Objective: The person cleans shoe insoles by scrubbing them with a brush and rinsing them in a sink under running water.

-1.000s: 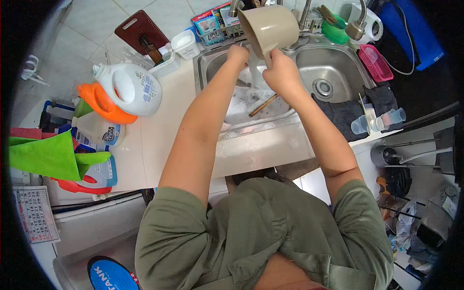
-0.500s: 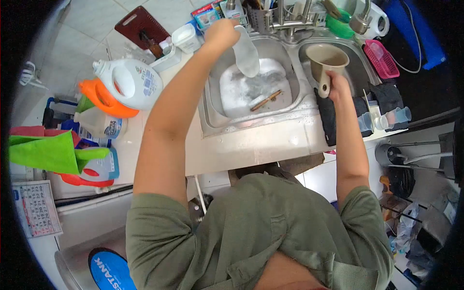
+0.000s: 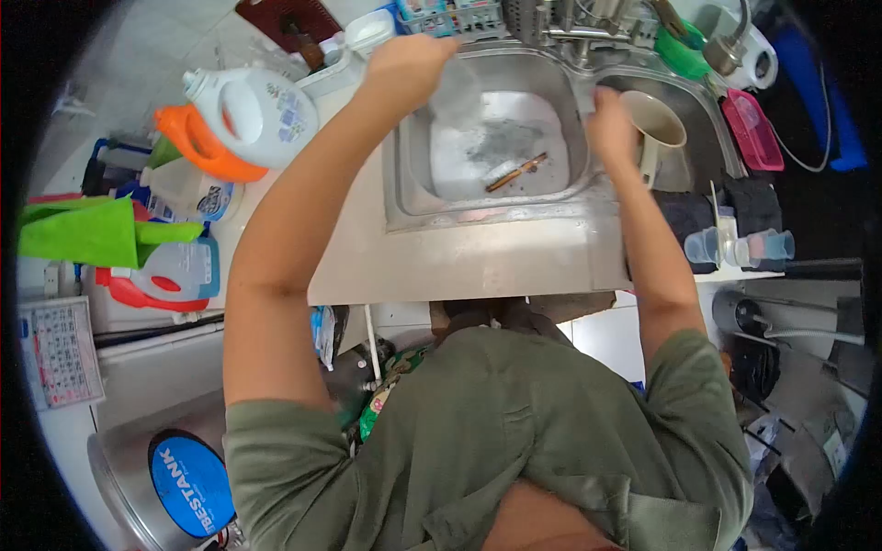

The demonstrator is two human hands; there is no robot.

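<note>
Over the upper left of the soapy sink basin [image 3: 413,184] is my left hand [image 3: 409,69], closed on a translucent white plastic piece [image 3: 459,96]. Motion blurs that piece, so its exact kind is unclear. My right hand [image 3: 611,129] is at the divider between the two basins, its fingertips smeared by motion. Just right of it, a beige dipper [image 3: 657,124] rests in the right basin [image 3: 712,138], its handle pointing toward me and apart from my fingers. Greyish water with white suds [image 3: 501,138] fills the left basin, and a slim brown stick-like thing [image 3: 516,172] lies there.
Left on the counter stand a white detergent jug [image 3: 253,115] and an orange jug [image 3: 197,142]. The faucet [image 3: 588,37] rises behind the basins. A pink basket [image 3: 753,129] and a green bowl [image 3: 682,55] sit at the right. Small clear cups [image 3: 735,248] lie on the right edge.
My right hand has let go of the dipper's handle and moved left and up; the dipper now sits lower in the right basin. My left hand still holds the plastic piece. The view has shifted slightly.
</note>
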